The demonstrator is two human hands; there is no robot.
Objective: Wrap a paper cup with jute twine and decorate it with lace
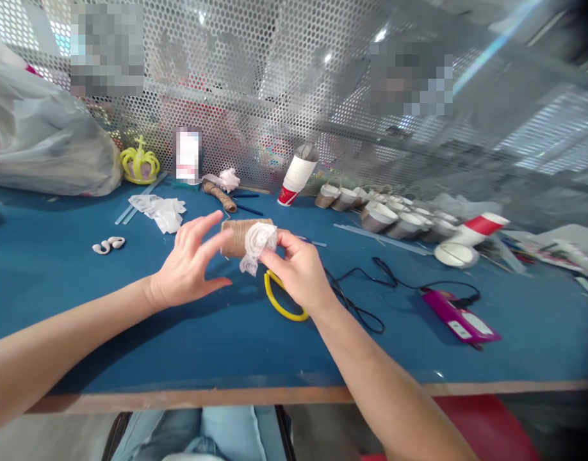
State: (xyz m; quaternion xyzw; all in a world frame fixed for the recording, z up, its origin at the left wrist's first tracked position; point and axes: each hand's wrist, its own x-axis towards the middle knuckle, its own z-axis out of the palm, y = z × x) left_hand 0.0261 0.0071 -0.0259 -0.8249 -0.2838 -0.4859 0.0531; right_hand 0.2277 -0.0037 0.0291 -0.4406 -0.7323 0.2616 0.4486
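My right hand (301,266) pinches a rolled strip of white lace (260,240) between thumb and fingers, a loose end hanging down. Directly behind the lace is a twine-wrapped cylinder (234,237); whether my right hand also grips it, I cannot tell. To its left, my left hand (191,262) is open, fingers spread and thumb apart, fingertips close to the cylinder. Yellow-handled scissors (287,310) lie below my right hand, partly covered by it. More white lace (162,211) lies behind my left hand, and a bundle of twine (220,195) sits farther back.
Left are white curled pieces (109,244), a yellow crown-shaped item (139,163) and a big plastic bag (44,128). Stacked paper cups (298,173) and twine-handled small cups (380,214) stand along the perforated screen (246,83). A purple power strip (460,317) with black cable lies right.
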